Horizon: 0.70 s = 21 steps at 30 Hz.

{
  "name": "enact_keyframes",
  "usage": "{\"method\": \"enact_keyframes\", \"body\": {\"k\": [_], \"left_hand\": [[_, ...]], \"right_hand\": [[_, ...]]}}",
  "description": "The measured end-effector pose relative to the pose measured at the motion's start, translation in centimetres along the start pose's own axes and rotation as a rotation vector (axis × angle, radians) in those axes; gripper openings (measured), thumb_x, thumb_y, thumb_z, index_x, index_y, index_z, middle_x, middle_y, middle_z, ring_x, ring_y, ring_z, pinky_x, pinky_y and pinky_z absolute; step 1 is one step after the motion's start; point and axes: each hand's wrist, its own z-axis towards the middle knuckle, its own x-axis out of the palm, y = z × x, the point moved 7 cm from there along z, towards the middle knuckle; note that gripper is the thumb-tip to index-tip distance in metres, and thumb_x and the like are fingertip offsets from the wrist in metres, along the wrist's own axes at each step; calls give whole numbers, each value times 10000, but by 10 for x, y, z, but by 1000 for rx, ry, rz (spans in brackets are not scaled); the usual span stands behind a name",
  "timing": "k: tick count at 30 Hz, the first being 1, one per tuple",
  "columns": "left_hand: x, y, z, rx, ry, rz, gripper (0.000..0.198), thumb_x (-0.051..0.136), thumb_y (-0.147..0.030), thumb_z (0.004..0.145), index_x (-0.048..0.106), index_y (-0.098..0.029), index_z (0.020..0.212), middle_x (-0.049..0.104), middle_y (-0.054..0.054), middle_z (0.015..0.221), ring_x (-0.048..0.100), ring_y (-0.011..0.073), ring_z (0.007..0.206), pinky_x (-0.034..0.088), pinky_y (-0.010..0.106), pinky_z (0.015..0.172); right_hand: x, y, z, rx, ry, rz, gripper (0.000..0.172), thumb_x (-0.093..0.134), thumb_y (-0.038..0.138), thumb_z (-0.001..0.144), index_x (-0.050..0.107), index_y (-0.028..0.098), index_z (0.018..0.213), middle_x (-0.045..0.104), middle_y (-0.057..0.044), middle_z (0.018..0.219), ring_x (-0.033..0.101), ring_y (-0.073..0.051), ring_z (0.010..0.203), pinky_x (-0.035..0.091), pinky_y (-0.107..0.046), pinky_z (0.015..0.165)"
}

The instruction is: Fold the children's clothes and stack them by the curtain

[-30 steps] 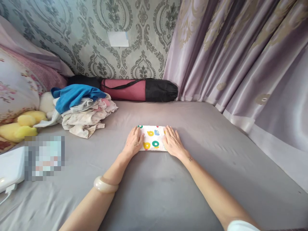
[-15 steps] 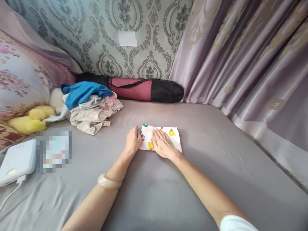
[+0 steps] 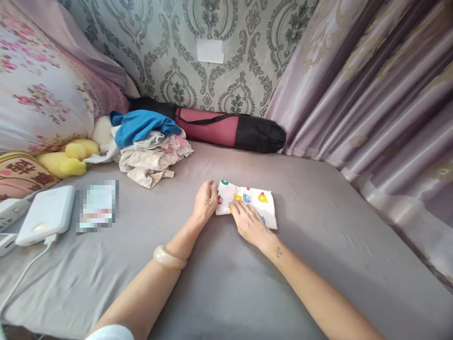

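Right grip atop white cloth, left grip alongside.

A smooth grey fabric bedsheet is lying open to the right of the folded white cloth with colourful prints, leaving a hand low passage until the pleated mauve curtain is walling off that side. Behind the cloth, open sheet is reaching to a long pink-and-black cylindrical bag, which is barring the far edge. A heap of blue and pale clothes is obstructing the far left; nearer, a flat white plastic box is blocking the way. The left hand is occupying the cloth's left edge, and the right hand is covering part of its near edge.
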Motion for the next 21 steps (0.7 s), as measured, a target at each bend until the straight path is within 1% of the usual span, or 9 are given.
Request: {"method": "enact_keyframes", "body": {"k": [3, 5, 8, 10, 12, 14, 16, 18, 21], "left_hand": [[-2, 1, 0, -41, 7, -116, 430, 324, -428, 972, 605, -151, 1143, 663, 135, 1146, 587, 243, 1132, 417, 382, 1003], [-2, 4, 1, -65, 7, -248, 485, 301, -481, 975, 611, -144, 1134, 642, 150, 1202, 556, 248, 1186, 386, 392, 1039], [7, 9, 2, -141, 56, -548, 564, 328, -566, 952, 591, -121, 1175, 579, 189, 1310, 513, 254, 1257, 370, 394, 1065], [19, 8, -1, -252, 154, -778, 594, 372, -608, 925, 583, -119, 1187, 552, 202, 1346, 525, 261, 1253, 393, 395, 1055], [33, -1, -8, -369, 334, -978, 634, 395, -648, 896, 597, -111, 1166, 564, 205, 1333, 555, 284, 1223, 424, 407, 1033], [46, -17, -20, -447, 563, -1113, 692, 380, -690, 875, 620, -96, 1136, 607, 206, 1276, 582, 319, 1185, 463, 428, 992], [52, -30, -32, -488, 735, -1177, 713, 391, -702, 862, 632, -86, 1127, 651, 200, 1207, 610, 341, 1140, 501, 442, 939], [54, -33, -39, -511, 782, -1169, 617, 501, -625, 852, 630, -95, 1141, 683, 181, 1150, 648, 328, 1075, 534, 423, 885], [55, -24, -41, -527, 714, -1040, 441, 705, -337, 766, 619, -133, 1147, 716, 136, 1081, 704, 264, 927, 569, 355, 797]], "right_hand": [[-17, -25, 10, 149, -4, 223, 347, 313, 151, 949, 563, 156, 1190, 696, -147, 1084, 657, -263, 1017, 478, -374, 872], [-36, -50, 15, 296, -88, 468, 293, 338, 293, 976, 597, 173, 1046, 715, -106, 943, 674, -252, 903, 493, -357, 801], [-57, -81, 15, 453, -235, 1031, 257, 465, 396, 928, 600, 180, 896, 723, -71, 903, 680, -226, 842, 521, -337, 763], [-65, -90, 11, 494, -296, 1396, 176, 569, 353, 868, 611, 182, 877, 734, -59, 899, 692, -217, 830, 542, -343, 774], [-68, -93, 7, 501, -338, 1643, 122, 606, 281, 836, 631, 182, 901, 744, -59, 896, 703, -220, 837, 553, -370, 812], [-64, -93, 2, 524, -351, 1783, 133, 572, 230, 852, 643, 174, 949, 750, -66, 893, 710, -228, 850, 548, -406, 862], [-49, -96, -2, 611, -341, 1869, 168, 505, 211, 889, 640, 167, 979, 752, -70, 880, 714, -234, 863, 533, -437, 909], [-29, -97, -6, 717, -296, 1934, 221, 445, 243, 928, 632, 160, 1012, 752, -78, 884, 712, -240, 898, 511, -456, 951], [-7, -95, -11, 743, -198, 2001, 309, 425, 350, 950, 609, 156, 1104, 744, -103, 991, 690, -255, 1006, 480, -466, 998]]}}
